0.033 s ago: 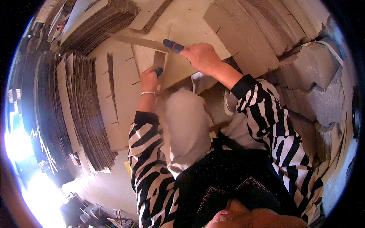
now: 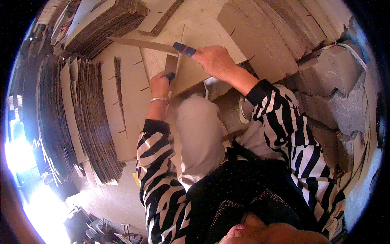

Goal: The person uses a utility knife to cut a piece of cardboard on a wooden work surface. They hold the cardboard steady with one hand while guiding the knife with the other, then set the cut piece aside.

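Observation:
My right hand [image 2: 214,60] is closed around the dark blue handle of a long knife [image 2: 142,44]. Its narrow blade stretches left to a pointed tip over the cardboard. Lower and to the left, my left hand [image 2: 160,84] grips a small dark-handled tool [image 2: 170,76]; a short, broad brownish piece like a blade extends up from it, just under the long knife. Whether the two blades touch, I cannot tell. Beneath both hands lies a pale board [image 2: 199,75], with a thin dark line running across it.
Stacks of cut cardboard [image 2: 91,118] stand at the left, with another stack [image 2: 107,26] at the far left. More cardboard [image 2: 266,36] lies to the right, beside grey layered bundles [image 2: 325,101]. My pale-trousered knee [image 2: 199,126] is close below the board.
The long knife's blade has shifted slightly and its tip now shows more sharply, a little further left. Both hands have barely moved.

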### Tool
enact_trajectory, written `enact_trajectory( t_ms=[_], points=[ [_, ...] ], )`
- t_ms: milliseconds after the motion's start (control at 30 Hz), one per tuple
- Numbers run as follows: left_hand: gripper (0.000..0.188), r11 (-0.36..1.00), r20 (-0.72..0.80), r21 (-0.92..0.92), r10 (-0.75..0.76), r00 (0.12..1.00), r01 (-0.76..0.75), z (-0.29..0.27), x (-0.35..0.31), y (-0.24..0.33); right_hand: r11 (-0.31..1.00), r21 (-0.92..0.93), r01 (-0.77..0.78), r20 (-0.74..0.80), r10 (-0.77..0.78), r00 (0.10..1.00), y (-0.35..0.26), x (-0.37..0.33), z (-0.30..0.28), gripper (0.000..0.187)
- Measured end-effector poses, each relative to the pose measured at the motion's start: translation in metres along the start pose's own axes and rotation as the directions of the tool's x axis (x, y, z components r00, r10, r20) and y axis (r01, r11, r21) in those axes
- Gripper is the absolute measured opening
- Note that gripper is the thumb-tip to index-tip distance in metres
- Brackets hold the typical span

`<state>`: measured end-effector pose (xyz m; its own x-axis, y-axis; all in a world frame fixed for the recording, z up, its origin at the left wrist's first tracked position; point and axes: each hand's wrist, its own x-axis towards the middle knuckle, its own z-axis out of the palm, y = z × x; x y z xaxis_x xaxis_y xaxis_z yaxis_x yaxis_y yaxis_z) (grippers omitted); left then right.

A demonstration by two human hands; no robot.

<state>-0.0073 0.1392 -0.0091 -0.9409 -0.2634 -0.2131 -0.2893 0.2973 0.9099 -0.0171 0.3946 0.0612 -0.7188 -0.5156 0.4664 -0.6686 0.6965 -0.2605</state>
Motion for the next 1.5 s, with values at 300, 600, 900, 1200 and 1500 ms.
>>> enact_trajectory(
  t_ms=[300, 600, 900, 1200, 1500],
  points=[
    [0.037, 0.979, 0.459, 0.061, 0.144, 0.877, -0.193, 0.005, -0.053, 0.045, 0.984, -0.068, -0.165, 0.306, 0.178, 0.935, 0.007, 0.0, 0.004, 0.033],
    [0.057, 0.118, 0.368, 0.911, 0.201, 0.908, -0.395, -0.088, -0.05, 0.001, 0.944, -0.07, -0.322, 0.292, 0.328, 0.898, 0.021, -0.002, -0.01, 0.04],
    [0.056, 0.549, 0.233, 0.765, 0.252, 0.939, -0.337, -0.117, -0.053, -0.024, 0.958, -0.059, -0.28, 0.188, 0.286, 0.94, 0.018, 0.003, -0.018, 0.035],
    [0.058, 0.182, 0.302, 0.922, 0.212, 0.929, -0.341, -0.049, -0.09, 0.007, 0.992, 0.029, -0.122, 0.095, 0.119, 0.988, 0.007, 0.007, -0.015, 0.033],
    [0.032, 0.69, -0.049, 0.676, 0.391, 0.919, -0.258, -0.097, -0.034, -0.022, 0.977, 0.146, 0.157, 0.051, -0.166, 0.985, -0.024, 0.011, -0.009, 0.03]
  ],
)
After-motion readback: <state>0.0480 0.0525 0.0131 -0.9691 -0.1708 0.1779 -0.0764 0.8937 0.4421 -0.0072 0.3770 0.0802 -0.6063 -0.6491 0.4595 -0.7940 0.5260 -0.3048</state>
